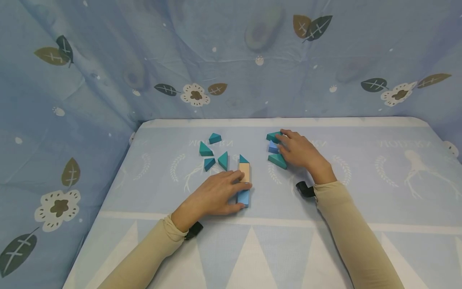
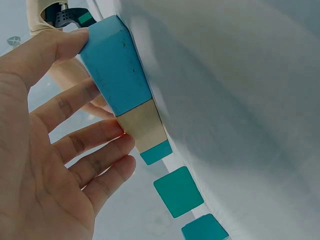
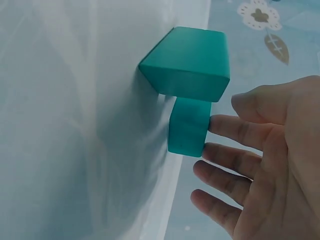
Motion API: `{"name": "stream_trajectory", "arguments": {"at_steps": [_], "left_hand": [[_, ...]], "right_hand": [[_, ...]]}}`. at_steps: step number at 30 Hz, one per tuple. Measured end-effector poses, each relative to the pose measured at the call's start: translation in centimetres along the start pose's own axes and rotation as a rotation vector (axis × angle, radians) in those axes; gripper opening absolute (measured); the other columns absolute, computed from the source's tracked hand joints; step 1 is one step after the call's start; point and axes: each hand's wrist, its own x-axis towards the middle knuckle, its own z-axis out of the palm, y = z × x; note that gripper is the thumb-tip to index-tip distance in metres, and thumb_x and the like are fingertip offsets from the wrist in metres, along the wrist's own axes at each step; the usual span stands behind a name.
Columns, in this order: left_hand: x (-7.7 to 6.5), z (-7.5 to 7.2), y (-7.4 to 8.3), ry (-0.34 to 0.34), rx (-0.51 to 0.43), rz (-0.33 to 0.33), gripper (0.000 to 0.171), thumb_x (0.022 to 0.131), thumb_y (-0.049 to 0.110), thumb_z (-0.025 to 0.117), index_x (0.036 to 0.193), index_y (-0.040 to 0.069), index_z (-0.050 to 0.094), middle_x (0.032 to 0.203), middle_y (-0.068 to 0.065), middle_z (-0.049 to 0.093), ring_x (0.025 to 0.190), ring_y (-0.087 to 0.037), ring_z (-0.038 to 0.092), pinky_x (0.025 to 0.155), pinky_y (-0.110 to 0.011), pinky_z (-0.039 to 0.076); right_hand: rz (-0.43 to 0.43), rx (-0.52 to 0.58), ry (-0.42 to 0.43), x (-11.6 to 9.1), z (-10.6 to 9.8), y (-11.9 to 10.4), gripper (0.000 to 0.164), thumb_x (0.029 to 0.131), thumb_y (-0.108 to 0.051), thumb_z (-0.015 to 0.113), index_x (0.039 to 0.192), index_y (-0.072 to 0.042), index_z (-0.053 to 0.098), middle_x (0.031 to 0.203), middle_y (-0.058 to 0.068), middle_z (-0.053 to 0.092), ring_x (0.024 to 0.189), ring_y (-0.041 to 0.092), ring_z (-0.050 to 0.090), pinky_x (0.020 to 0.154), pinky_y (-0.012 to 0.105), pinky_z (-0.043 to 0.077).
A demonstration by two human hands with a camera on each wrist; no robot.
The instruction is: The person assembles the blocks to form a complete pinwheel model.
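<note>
My left hand (image 1: pixel 214 192) holds a blue rectangular block (image 1: pixel 243 197), thumb at its near end, a finger crossing its far end. In the left wrist view another fingertip touches the beige block (image 2: pixel 142 125) adjoining that blue block (image 2: pixel 117 65). A small teal triangular block (image 1: pixel 244 159) continues the row at the far end. My right hand (image 1: pixel 301 150) reaches over a short column of blocks. Its extended fingers touch the farthest teal block (image 3: pixel 189 125). Beside the hand are a small blue triangular block (image 1: pixel 273 147) and a nearer teal triangular block (image 1: pixel 277 161).
Several loose teal triangular blocks, including one at the back (image 1: pixel 215 138) and one near the row (image 1: pixel 223 161), lie left of the row. A pale patterned cloth (image 1: pixel 361 204) covers the table. Blue printed fabric (image 1: pixel 231 48) hangs along the back and left sides.
</note>
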Motion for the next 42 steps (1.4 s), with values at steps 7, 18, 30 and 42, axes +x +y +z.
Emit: {"name": "stream_trajectory", "arguments": {"at_steps": [7, 18, 30, 42], "left_hand": [[0.0, 0.1, 0.0, -0.006, -0.005, -0.001, 0.049, 0.085, 0.046, 0.071, 0.128, 0.022, 0.065, 0.111, 0.0, 0.054, 0.091, -0.012, 0.053, 0.083, -0.03, 0.049], [0.0, 0.3, 0.0, 0.02, -0.005, 0.004, 0.048, 0.085, 0.046, 0.07, 0.127, 0.022, 0.066, 0.111, 0.001, 0.054, 0.09, -0.012, 0.053, 0.081, -0.03, 0.05], [0.0, 0.2, 0.1, 0.015, 0.001, 0.0, 0.048, 0.085, 0.046, 0.071, 0.127, 0.022, 0.066, 0.112, 0.001, 0.054, 0.091, -0.012, 0.054, 0.083, -0.03, 0.05], [0.0, 0.2, 0.1, 0.026, 0.002, 0.004, 0.048, 0.085, 0.046, 0.071, 0.126, 0.022, 0.066, 0.112, 0.0, 0.055, 0.091, -0.012, 0.055, 0.083, -0.03, 0.05]], "right_hand": [[0.012, 0.01, -0.002, -0.2, 0.2, -0.4, 0.048, 0.106, -0.023, 0.038, 0.151, -0.005, 0.037, 0.159, 0.02, 0.026, 0.143, 0.044, 0.027, 0.114, 0.061, 0.023], [-0.023, 0.029, 0.015, 0.0, 0.6, -1.5, 0.047, 0.106, -0.024, 0.037, 0.151, -0.007, 0.038, 0.159, 0.017, 0.028, 0.144, 0.042, 0.026, 0.115, 0.06, 0.023], [-0.052, -0.017, 0.048, 0.4, 1.1, -1.6, 0.048, 0.105, -0.025, 0.042, 0.15, -0.008, 0.039, 0.157, 0.018, 0.032, 0.143, 0.041, 0.031, 0.113, 0.059, 0.026], [-0.077, -0.043, 0.062, 0.5, 1.6, -2.2, 0.05, 0.104, -0.03, 0.047, 0.15, -0.013, 0.041, 0.155, 0.016, 0.035, 0.141, 0.037, 0.036, 0.113, 0.057, 0.027]]}}
